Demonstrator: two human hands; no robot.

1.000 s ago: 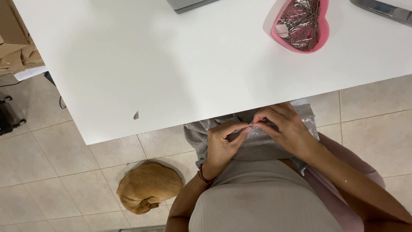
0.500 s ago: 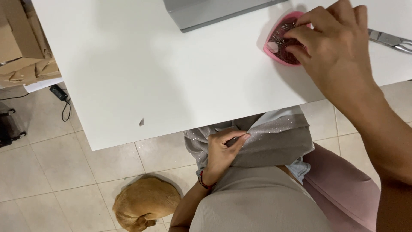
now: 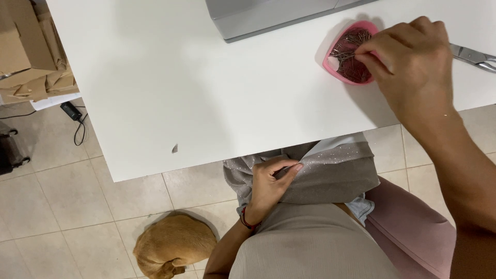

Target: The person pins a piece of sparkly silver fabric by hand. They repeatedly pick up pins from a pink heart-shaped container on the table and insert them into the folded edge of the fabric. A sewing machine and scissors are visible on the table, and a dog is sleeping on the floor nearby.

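My right hand (image 3: 413, 67) reaches over the white table (image 3: 206, 82) into a pink heart-shaped dish (image 3: 337, 66) full of metal pins, its fingertips pinched among the pins. Whether a pin is between the fingers I cannot tell. My left hand (image 3: 268, 183) rests in my lap below the table edge and pinches a fold of grey sparkly fabric (image 3: 336, 170). A red band circles the left wrist.
A grey sewing machine base (image 3: 268, 15) sits at the table's far edge. Scissors (image 3: 473, 56) lie to the right of the dish. A tan dog (image 3: 173, 245) lies curled on the tiled floor. Cardboard boxes (image 3: 28, 51) and a cable are at left.
My right hand left the fabric in my lap and rose to the pin dish on the table. The left hand stayed on the fabric. The view shifted up the table.
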